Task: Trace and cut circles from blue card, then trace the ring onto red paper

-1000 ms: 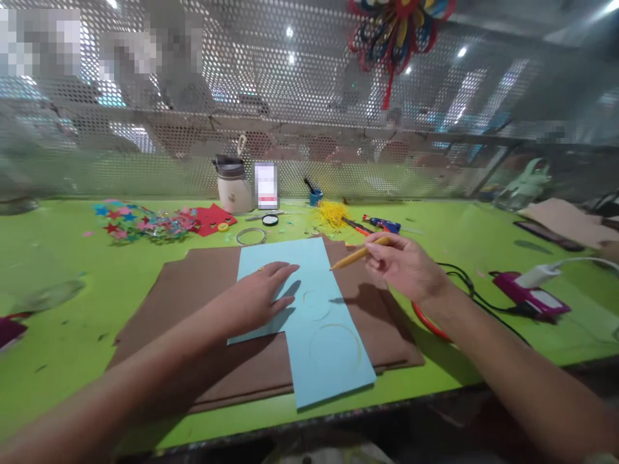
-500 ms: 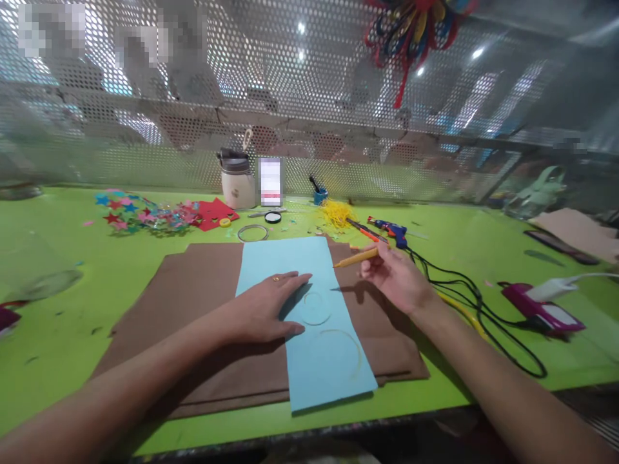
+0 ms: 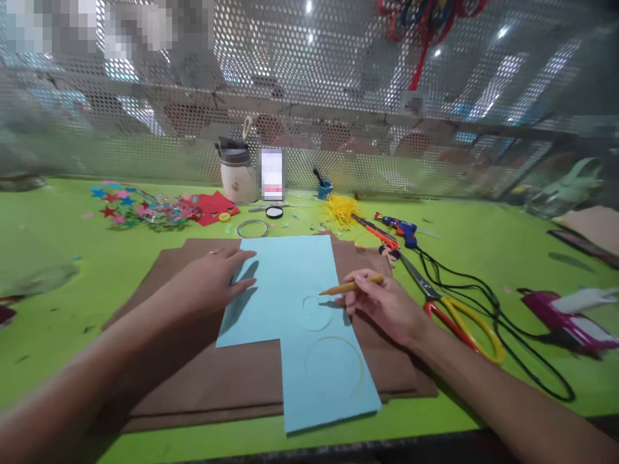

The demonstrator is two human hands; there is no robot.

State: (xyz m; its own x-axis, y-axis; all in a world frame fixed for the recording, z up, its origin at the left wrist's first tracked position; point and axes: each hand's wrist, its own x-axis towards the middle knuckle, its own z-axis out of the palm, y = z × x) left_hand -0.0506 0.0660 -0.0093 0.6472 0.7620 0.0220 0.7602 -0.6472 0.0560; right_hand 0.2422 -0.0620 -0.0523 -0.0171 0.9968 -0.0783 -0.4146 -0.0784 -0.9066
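Note:
My left hand (image 3: 207, 283) is spread with its fingertips on the left edge of a light blue sheet of paper (image 3: 275, 270). The sheet has a piece cut away at its lower left and lies on a stack of brown paper (image 3: 217, 380). On its right half are faint drawn curves, a small circle with a tinier one inside and a bigger yellowish circle nearer me. Between the thumb and fingers of my right hand (image 3: 382, 303) is a yellow-brown pen (image 3: 351, 285), its tip just above the small circle; whether it touches is unclear.
Scissors (image 3: 435, 296) with red and yellow handles lie beside my right forearm, near a blue glue gun (image 3: 399, 229) and black cable. A metal ring (image 3: 253, 229), yellow shreds (image 3: 342, 209), foil stars (image 3: 130, 203), a white jug (image 3: 236, 177) and a phone (image 3: 271, 174) sit farther back.
My left hand has moved left off the paper's middle to its left edge, uncovering the cut-out shape. My right hand has brought the pen down and left to the small circle. The view has shifted slightly.

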